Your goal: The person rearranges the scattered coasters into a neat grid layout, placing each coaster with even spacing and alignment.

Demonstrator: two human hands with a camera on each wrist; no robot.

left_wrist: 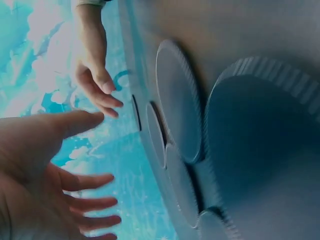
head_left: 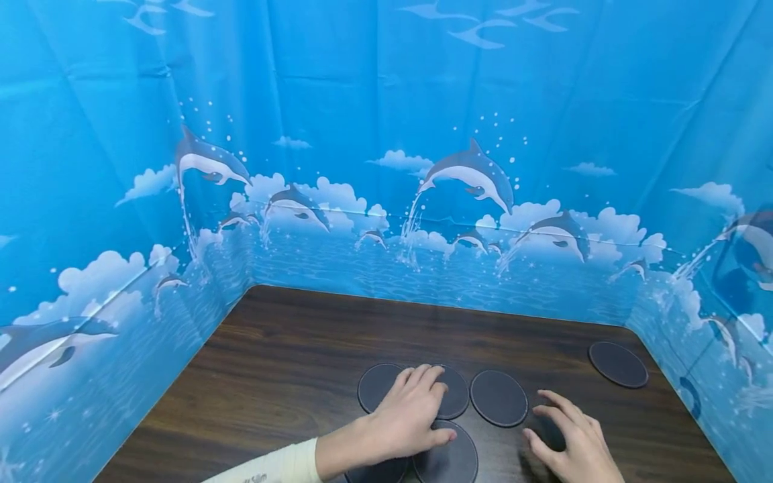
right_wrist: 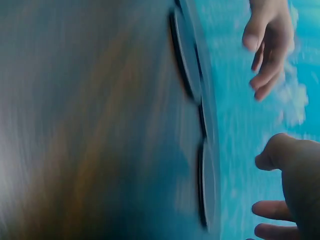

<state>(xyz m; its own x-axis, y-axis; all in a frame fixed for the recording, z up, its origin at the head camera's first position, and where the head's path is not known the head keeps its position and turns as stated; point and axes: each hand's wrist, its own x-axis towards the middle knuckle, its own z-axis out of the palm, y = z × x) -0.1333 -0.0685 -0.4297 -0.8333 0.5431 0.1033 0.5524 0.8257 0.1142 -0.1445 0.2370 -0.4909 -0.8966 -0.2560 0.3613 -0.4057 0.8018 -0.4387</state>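
Note:
My left hand (head_left: 410,416) hovers over a cluster of round, dark coasters with stitched rims. Its fingers are spread and loosely bent, with nothing held, as the left wrist view also shows. Parts of the left coaster (head_left: 372,388) and the middle coaster (head_left: 457,397) are hidden behind it, and its thumb overlaps a nearer coaster (head_left: 453,459). Just right of the cluster's right-hand coaster (head_left: 500,399) is my right hand (head_left: 574,439), fingers apart and slightly curved, holding nothing. In the right wrist view, coasters (right_wrist: 209,185) lie flat beyond that hand.
A lone coaster (head_left: 618,364) lies near the far right edge of the dark wood-grain table (head_left: 290,355). Blue sheeting with dolphins (head_left: 338,261) surrounds the table at the back and both sides. A pale sleeve (head_left: 284,463) covers the left forearm.

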